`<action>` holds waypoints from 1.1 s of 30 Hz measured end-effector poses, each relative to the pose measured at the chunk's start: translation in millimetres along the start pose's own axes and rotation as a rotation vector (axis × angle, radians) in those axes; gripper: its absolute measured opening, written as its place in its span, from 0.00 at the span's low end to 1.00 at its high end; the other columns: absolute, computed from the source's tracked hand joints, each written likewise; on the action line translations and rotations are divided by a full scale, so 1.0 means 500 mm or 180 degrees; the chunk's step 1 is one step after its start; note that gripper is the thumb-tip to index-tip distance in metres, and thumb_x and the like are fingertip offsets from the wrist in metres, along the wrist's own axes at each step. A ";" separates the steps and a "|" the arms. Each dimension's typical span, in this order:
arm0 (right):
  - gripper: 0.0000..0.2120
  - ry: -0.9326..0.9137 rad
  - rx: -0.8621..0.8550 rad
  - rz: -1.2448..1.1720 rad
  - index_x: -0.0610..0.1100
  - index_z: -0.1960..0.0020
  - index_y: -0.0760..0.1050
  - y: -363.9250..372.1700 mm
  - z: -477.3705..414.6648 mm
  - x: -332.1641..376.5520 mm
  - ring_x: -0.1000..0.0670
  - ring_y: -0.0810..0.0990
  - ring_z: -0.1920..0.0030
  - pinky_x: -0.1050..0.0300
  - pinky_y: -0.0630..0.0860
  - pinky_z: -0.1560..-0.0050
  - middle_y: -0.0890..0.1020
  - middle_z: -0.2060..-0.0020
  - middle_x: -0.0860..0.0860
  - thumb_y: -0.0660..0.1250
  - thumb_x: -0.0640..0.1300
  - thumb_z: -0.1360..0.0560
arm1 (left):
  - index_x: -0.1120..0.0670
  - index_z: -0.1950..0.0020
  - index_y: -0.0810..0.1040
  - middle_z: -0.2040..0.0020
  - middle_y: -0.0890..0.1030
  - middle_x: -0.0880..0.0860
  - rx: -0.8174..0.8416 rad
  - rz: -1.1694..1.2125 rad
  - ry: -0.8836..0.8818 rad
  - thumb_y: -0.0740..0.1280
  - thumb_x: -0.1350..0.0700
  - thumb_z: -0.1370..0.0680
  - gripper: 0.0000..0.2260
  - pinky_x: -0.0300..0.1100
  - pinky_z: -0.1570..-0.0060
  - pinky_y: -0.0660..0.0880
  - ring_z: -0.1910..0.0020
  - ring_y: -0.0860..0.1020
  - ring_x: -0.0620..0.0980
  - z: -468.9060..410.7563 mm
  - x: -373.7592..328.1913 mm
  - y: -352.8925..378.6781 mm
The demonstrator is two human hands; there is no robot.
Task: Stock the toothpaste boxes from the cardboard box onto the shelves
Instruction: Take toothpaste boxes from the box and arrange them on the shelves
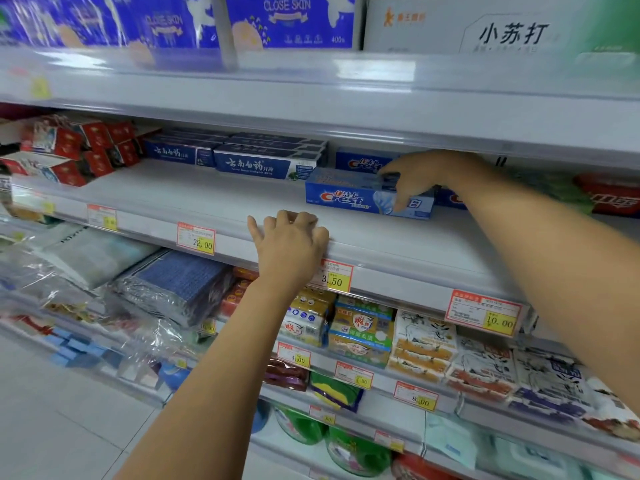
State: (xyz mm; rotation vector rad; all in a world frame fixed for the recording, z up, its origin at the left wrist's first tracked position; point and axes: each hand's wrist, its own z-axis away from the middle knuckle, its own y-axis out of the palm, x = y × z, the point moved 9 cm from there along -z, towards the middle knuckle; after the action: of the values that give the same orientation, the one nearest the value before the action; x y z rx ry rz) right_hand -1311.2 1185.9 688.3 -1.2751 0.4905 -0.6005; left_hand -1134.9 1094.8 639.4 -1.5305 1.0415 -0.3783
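A blue Crest toothpaste box (349,195) lies on the white middle shelf (194,195), and my right hand (420,176) grips its right end from above. More blue Crest boxes (360,160) sit behind it. My left hand (291,237) rests on the shelf's front edge with its fingers curled over the lip, holding no box. Dark blue toothpaste boxes (256,164) are stacked further left on the same shelf. The cardboard box is not in view.
Red boxes (69,147) fill the shelf's left end and red toothpaste boxes (613,199) its right end. Price tags (195,238) line the shelf lip. Soap packs (360,330) and bagged cloths (176,285) fill the lower shelves. Blue tissue packs (291,20) sit overhead.
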 end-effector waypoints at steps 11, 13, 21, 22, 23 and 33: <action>0.17 0.0413 -0.0031 -0.0512 0.38 0.45 0.75 0.017 0.003 -0.017 0.47 0.74 0.59 0.60 0.67 0.68 0.76 0.59 0.47 0.73 0.43 0.30 | 0.49 0.30 0.69 0.32 0.69 0.57 0.0042 0.0028 -0.0051 0.51 0.50 0.19 0.19 0.60 0.28 0.40 0.30 0.62 0.58 0.000 0.001 0.001; 0.12 0.0376 -0.0142 -0.0421 0.40 0.50 0.73 0.008 -0.001 0.000 0.49 0.72 0.64 0.60 0.64 0.70 0.73 0.64 0.48 0.73 0.42 0.30 | 0.48 0.30 0.69 0.32 0.69 0.57 0.0050 0.0002 -0.0041 0.50 0.50 0.19 0.19 0.60 0.28 0.40 0.30 0.63 0.58 0.000 0.000 0.003; 0.24 0.0335 -0.0390 0.0303 0.35 0.33 0.71 -0.013 -0.031 0.009 0.42 0.74 0.37 0.60 0.73 0.56 0.75 0.35 0.40 0.69 0.41 0.27 | 0.49 0.30 0.69 0.31 0.68 0.57 0.0037 -0.0020 -0.0036 0.50 0.50 0.19 0.19 0.60 0.28 0.40 0.30 0.63 0.58 -0.002 0.002 0.003; 0.23 0.0353 -0.0429 0.0350 0.35 0.33 0.71 -0.013 -0.034 0.002 0.42 0.73 0.36 0.58 0.74 0.53 0.74 0.35 0.40 0.68 0.41 0.26 | 0.49 0.30 0.69 0.31 0.68 0.57 0.0038 -0.0021 -0.0037 0.50 0.50 0.19 0.19 0.60 0.28 0.40 0.30 0.62 0.58 -0.001 0.002 0.004; 0.23 0.0367 -0.0479 0.0365 0.35 0.33 0.70 -0.011 -0.037 -0.005 0.41 0.73 0.36 0.57 0.74 0.51 0.74 0.35 0.39 0.66 0.39 0.26 | 0.48 0.30 0.69 0.31 0.68 0.57 0.0039 -0.0026 -0.0035 0.50 0.50 0.19 0.19 0.60 0.28 0.40 0.29 0.62 0.58 -0.002 0.002 0.004; 0.16 0.0859 -0.1818 -0.0008 0.34 0.36 0.68 -0.011 0.007 -0.073 0.36 0.68 0.36 0.47 0.68 0.39 0.71 0.37 0.36 0.61 0.35 0.24 | 0.49 0.30 0.69 0.31 0.68 0.57 -0.0026 -0.0085 -0.0035 0.50 0.50 0.19 0.19 0.60 0.28 0.40 0.30 0.62 0.58 -0.005 0.002 0.006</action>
State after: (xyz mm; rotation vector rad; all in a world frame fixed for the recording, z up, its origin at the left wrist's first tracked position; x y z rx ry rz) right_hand -1337.1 1211.6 695.1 -1.7412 0.9302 -0.6630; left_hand -1137.5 1092.5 636.9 -1.5534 1.0159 -0.3842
